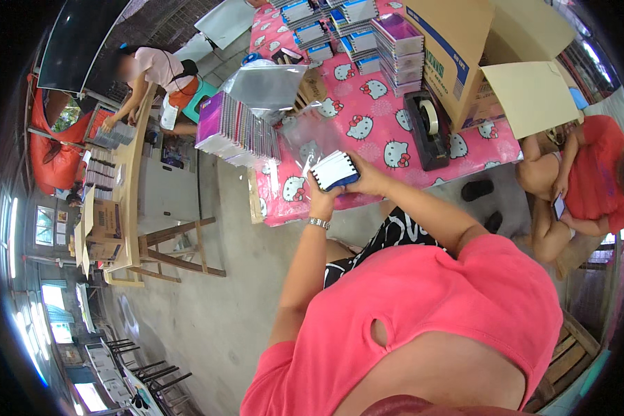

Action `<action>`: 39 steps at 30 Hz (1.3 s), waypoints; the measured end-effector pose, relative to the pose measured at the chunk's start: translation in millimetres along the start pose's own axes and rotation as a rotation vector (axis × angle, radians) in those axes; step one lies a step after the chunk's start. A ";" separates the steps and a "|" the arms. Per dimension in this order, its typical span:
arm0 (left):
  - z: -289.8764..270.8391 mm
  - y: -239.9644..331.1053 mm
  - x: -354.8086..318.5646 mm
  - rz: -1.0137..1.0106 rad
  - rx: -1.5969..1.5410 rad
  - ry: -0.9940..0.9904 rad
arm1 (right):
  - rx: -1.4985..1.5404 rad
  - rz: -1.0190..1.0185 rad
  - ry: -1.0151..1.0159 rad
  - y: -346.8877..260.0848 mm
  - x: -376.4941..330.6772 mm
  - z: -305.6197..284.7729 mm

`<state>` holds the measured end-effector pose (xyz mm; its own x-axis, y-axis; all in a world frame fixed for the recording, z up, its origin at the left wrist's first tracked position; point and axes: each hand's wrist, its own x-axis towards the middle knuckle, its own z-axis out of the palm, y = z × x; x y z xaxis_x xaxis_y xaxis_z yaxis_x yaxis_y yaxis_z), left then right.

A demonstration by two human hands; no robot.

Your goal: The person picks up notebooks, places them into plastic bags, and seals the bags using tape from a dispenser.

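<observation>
Both my hands hold a small stack of spiral notepads (334, 170), white pages up, black coil along one edge and blue showing at the near side. My left hand (322, 200), with a metal watch on the wrist, grips the stack's left side. My right hand (367, 176) closes round its right side. The stack is held over the near edge of a table with a pink cartoon-cat cover (367, 149). Just beyond it lies a clear plastic bag (312, 137). Left of the bag stands a long row of purple-covered notebooks (237, 132).
A black tape dispenser (425, 132) and a large cardboard box (457, 59) stand at the table's right. Purple notebooks (399, 52) and blue notepads (308, 31) are piled at the back. A seated person (596, 173) is at right; another (163, 76) works at a wooden table (128, 201).
</observation>
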<state>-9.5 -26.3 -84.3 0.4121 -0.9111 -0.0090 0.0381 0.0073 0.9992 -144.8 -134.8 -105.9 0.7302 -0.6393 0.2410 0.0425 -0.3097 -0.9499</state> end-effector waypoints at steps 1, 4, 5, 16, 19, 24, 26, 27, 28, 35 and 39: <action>0.4 1.1 -2.1 -0.024 -0.037 0.034 | -0.008 0.010 -0.011 -3.4 1.1 0.8; -3.5 3.6 -8.5 -0.022 -0.083 0.013 | -0.017 0.012 -0.027 -9.7 -5.4 -1.6; -4.0 4.1 -7.2 -0.027 -0.052 -0.012 | 0.031 0.002 -0.057 -6.7 -3.7 -3.8; -2.5 -17.7 -8.1 -0.018 -0.064 -0.018 | 0.064 0.141 -0.176 -11.0 -8.9 -8.2; -3.7 -14.7 -6.3 -0.035 -0.027 -0.019 | -0.151 0.010 -0.294 -16.5 -2.1 -24.6; -9.9 -24.7 -3.9 -0.046 0.083 -0.063 | -0.437 -0.270 -0.175 -93.1 16.7 -43.8; -17.6 -28.9 -2.5 -0.063 0.131 -0.077 | -0.747 -0.194 -0.469 -108.9 28.7 -36.1; -18.8 -27.4 -0.7 -0.072 0.235 -0.108 | -0.832 -0.206 -0.498 -105.8 33.3 -31.7; -20.1 -26.1 0.6 -0.081 0.339 -0.137 | -0.835 -0.206 -0.497 -102.7 37.1 -32.2; -40.5 18.4 26.5 -0.022 0.285 -0.299 | -0.466 -0.080 -0.199 -78.5 31.4 -57.0; -27.3 57.0 56.9 -0.254 0.082 -0.278 | 0.372 0.629 0.069 -46.2 11.8 -65.0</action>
<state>41.0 -66.5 -28.8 0.1363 -0.9567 -0.2574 0.0292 -0.2558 0.9663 -182.4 -173.8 -46.2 0.6488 -0.6638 -0.3721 -0.1331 0.3824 -0.9144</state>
